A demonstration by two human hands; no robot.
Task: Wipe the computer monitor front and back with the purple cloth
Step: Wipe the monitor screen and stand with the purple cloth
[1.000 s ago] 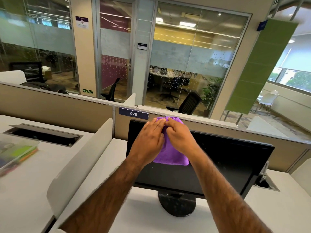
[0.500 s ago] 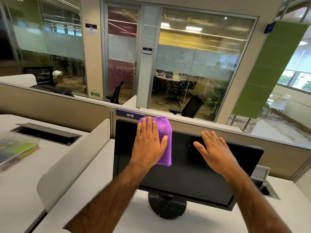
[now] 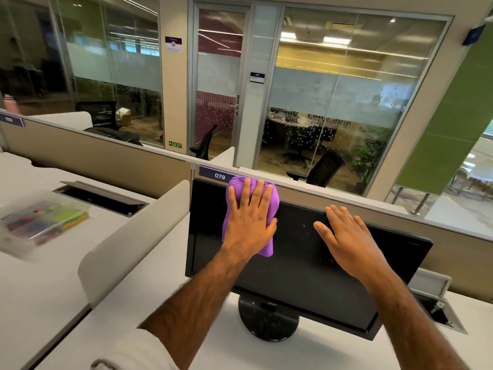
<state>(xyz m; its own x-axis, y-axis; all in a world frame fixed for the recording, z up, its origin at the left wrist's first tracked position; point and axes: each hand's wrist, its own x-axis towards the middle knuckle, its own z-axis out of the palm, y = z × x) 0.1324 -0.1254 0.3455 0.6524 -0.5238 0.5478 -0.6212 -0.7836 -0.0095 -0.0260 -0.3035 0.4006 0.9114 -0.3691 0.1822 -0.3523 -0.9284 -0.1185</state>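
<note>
Hands first: both lie flat and well apart on the front of the black computer monitor (image 3: 306, 276), fingers straight, neither one curled round anything.

At far left, a clear plastic box (image 3: 40, 217) of coloured items sits on the neighbouring white tabletop (image 3: 32, 289), with a dark open cable hatch (image 3: 101, 194) just behind it. A pale curved divider panel (image 3: 133, 236) separates that desk from this one. Behind it, low on the wall, a small green sign (image 3: 175, 144) reads "EXIT". A dark blue tag (image 3: 219, 176) on the beige partition (image 3: 106, 161) reads "079", right behind the monitor's upper left corner.

The left hand (image 3: 250, 217) presses the purple cloth (image 3: 268, 248) against the upper left part of the screen; the cloth's top reaches the monitor's upper edge. The right hand (image 3: 346, 236) rests bare on the screen near its top edge, fingers spread. A mark on the round stand (image 3: 266, 324) is too faint to read. At far right, another cable hatch (image 3: 437, 305) stands open.
</note>
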